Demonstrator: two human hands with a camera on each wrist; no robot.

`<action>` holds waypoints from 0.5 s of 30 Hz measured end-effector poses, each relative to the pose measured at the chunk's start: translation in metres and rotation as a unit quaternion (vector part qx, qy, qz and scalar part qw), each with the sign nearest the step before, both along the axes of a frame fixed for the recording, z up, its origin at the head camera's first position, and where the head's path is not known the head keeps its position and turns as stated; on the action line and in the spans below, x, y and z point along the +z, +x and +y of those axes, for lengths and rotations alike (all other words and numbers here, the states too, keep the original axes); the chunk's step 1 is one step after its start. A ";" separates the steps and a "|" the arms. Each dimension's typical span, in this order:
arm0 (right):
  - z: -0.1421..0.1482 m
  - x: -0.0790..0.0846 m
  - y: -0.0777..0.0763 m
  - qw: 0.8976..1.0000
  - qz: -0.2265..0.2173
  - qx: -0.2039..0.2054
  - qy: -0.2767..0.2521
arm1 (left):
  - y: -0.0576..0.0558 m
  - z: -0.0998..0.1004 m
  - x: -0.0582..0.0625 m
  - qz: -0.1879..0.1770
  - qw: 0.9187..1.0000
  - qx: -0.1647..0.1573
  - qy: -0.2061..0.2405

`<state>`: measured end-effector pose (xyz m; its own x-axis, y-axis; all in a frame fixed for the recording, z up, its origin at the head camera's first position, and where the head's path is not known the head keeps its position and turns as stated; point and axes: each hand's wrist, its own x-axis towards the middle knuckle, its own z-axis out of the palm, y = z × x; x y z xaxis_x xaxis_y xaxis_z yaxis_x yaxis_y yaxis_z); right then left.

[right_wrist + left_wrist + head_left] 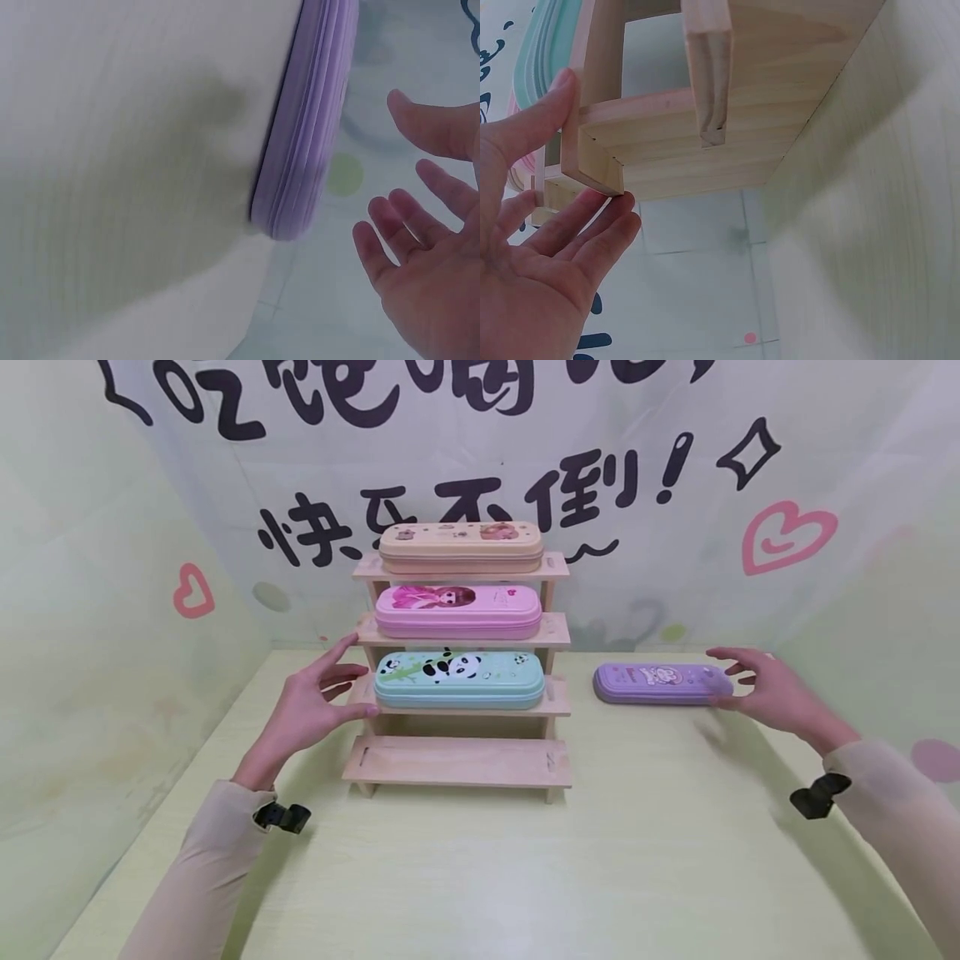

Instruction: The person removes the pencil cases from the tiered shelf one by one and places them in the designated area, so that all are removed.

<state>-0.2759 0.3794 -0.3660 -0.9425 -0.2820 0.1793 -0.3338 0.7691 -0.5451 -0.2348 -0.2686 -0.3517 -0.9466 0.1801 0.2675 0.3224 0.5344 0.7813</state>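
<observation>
At the left end of the wooden rack, the left hand grips the second tier from the bottom, thumb at its front edge, other fingers curving behind; the index finger reaches up to the end of the tier above. At the right, the right hand is unclenched and holds nothing: its thumb and fingers are spread above the right end of the purple case, apart from it. The purple case lies flat on the table, right of the rack. Three further cases lie lengthwise on the tiers: teal panda case on the gripped tier, pink case above it, peach case on top. A printed backdrop stands behind. Each wrist carries a black fitting at the sleeve cuff.
</observation>
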 end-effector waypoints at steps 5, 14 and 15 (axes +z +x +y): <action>-0.016 0.001 0.021 1.000 0.027 0.011 -0.005 | -0.001 0.000 0.000 0.000 1.000 0.000 -0.003; -0.043 0.002 0.054 0.997 0.060 0.053 -0.002 | -0.001 -0.001 0.000 0.000 1.000 -0.001 -0.004; -0.046 0.003 0.057 0.997 0.061 0.053 -0.003 | -0.001 -0.001 0.000 0.000 1.000 -0.001 -0.004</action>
<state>-0.2191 0.3336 -0.3630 -0.8790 -0.3768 0.2921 -0.4762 0.7227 -0.5009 -0.2358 -0.2696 -0.3518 -0.9466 0.1835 0.2653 0.3225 0.5402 0.7773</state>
